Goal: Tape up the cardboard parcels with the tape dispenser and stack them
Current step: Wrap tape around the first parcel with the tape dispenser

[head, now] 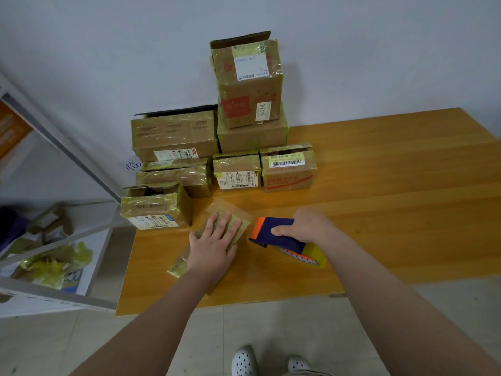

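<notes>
Cardboard parcels (pixel 235 172), wrapped in glossy yellowish tape, are gathered at the far left part of the wooden surface (pixel 379 185), against the pale wall (pixel 108 50). A tall box (pixel 249 85) bearing a label marked 6414 is stacked on a wider box (pixel 252 137). The wider box is seen just behind and above two small parcels, and whether it rests on them cannot be told. To the left, a large box (pixel 173 134) with a raised rear flap is set on a flatter box (pixel 173 177). Nearer the front left edge, a small box (pixel 154 210) is seen with its top flaps partly open.

A flat parcel (pixel 240 226) is laid on the surface in front of these, just right of the small box. The left hand (pixel 214 245) is pressed flat on it, with fingers straight and spread and nothing gripped. The tape dispenser (pixel 284 241), blue with an orange end, is grasped by the right hand (pixel 306 226), whose fingers are curled round its body. It is held low, just beside the flat parcel's right edge; whether it touches the surface cannot be told. A roll of yellow tape (pixel 318 256) is seen at its near end, beneath the wrist.

A metal shelf unit (pixel 62 156) is seen at the left, with crumpled yellow tape (pixel 59 261) on a lower shelf. White perforated shoes (pixel 244 362) are seen on the tiled floor (pixel 67 343).
</notes>
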